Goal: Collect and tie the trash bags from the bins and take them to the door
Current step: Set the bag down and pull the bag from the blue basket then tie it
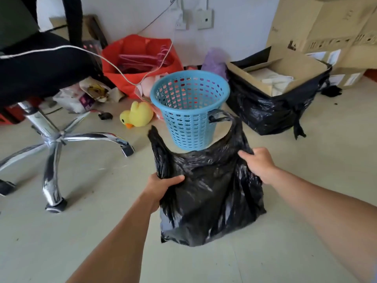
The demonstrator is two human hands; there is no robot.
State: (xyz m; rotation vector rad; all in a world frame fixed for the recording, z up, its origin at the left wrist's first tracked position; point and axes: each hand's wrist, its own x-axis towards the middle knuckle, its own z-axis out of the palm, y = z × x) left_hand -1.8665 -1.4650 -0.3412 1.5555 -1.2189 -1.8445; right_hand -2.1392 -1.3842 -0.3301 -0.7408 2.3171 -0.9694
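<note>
A black trash bag [210, 197] hangs in front of me, its bottom near the pale floor. My left hand [163, 186] grips the bag's left edge below one upright handle strip. On the right edge, my right hand [259, 164] grips the plastic below the other handle loop. The bag's mouth is spread between both hands. Just behind the bag stands a blue perforated bin [189, 107] with no liner in it.
An office chair [53, 137] with a chrome star base stands at the left. A yellow plush duck [136, 115], a red bag [140, 62] of hangers, and a cardboard box in black plastic [273, 92] lie behind the bin. Stacked cartons [326, 27] fill the back right.
</note>
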